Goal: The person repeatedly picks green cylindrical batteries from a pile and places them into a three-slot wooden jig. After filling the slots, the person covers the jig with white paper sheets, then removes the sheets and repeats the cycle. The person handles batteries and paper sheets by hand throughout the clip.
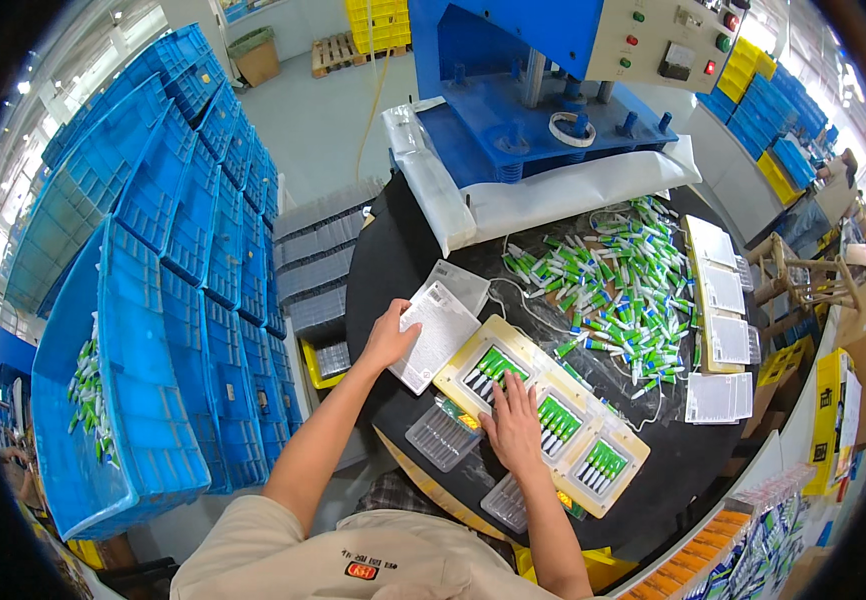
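Observation:
My left hand grips the left edge of white printed cards, its thumb on top and its other fingers partly hidden. A clear plastic sheet lies just beyond the cards. My right hand has its fingers spread over a cream-yellow tray with three windows. Rows of green-and-white small tubes fill the windows. The fingertips are at the left window and appear to touch its tubes. Clear blister packs stick out from under the tray's near side.
A heap of loose green tubes covers the black round table at right. Beyond stands a blue press machine. Another tray bears white cards. Stacked blue crates rise at left, beside piled clear blister trays.

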A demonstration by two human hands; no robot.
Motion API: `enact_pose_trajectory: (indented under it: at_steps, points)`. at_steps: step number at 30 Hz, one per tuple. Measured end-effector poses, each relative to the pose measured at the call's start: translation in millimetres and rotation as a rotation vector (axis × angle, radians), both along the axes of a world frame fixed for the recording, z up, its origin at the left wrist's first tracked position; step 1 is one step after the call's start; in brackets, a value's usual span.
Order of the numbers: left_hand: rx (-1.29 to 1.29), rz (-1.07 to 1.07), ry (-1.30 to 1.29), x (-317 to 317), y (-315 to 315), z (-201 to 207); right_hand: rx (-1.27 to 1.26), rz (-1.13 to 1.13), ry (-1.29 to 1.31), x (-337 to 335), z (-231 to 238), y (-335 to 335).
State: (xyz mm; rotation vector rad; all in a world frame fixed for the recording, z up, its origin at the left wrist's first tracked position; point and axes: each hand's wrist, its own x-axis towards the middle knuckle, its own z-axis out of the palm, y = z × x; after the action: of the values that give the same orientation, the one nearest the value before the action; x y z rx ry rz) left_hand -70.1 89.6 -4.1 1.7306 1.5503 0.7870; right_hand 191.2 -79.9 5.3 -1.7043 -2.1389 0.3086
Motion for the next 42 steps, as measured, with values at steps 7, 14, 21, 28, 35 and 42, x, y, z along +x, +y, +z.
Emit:
enact_pose_trajectory:
  at_steps: [7, 14, 21, 28, 35, 42]
  points:
    - [-0.039, 0.027, 0.155, 5, 12, -10, 0.125, -0.068, 0.131, -4, 24, -5]
    - [-0.06, -0.01, 0.081, 3, 18, 5, 0.181, -0.194, 0.251, -17, 40, -8]
    - [0.296, 0.028, 0.183, 11, 2, 10, 0.149, -0.207, 0.34, -32, 34, 4]
    - [-0.081, -0.108, -0.052, 10, 0, 29, -0.27, -0.46, 1.225, -64, 20, 42]
    - [-0.28, -0.01, -0.704, 24, -77, 95, -0.351, -0.509, 1.371, -76, 47, 32]
    - [-0.683, -0.161, -0.718, 62, -96, 76, -0.154, -0.923, 1.373, -4, 40, -18]
